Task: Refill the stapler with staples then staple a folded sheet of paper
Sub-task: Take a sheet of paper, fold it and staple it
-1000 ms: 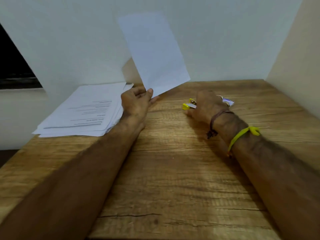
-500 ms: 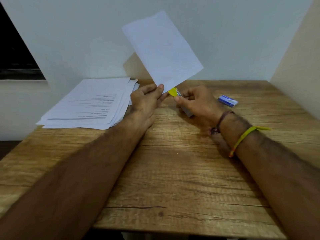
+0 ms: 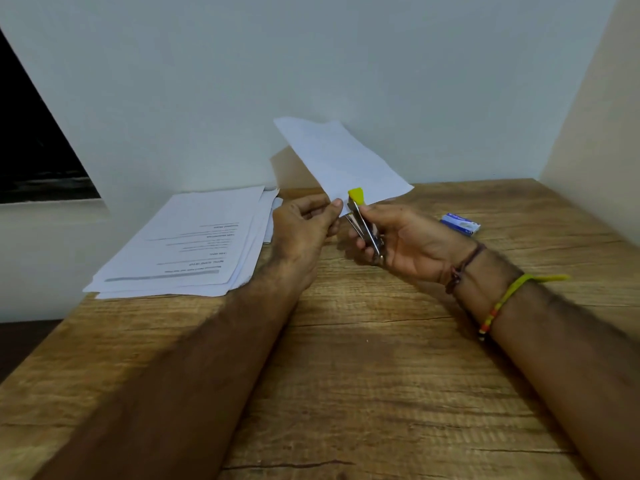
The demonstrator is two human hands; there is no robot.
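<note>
Stapling step: left hand [image 3: 304, 223] pinches folded sheet [image 3: 341, 161] corner above table [image 3: 346, 375]; right hand [image 3: 401, 237] grips yellow-tipped stapler [image 3: 363, 220], mouth at corner; next needs squeeze with corner fully seated

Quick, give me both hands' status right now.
Left hand: pinching the folded sheet by its lower corner.
Right hand: gripping the stapler, its yellow tip at the sheet.

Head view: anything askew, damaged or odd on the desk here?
Nothing damaged or spilled. The stack of printed sheets is loosely fanned and juts past the table edge at left. The staple box lies apart at right; hands hold folded paper and stapler.
</note>
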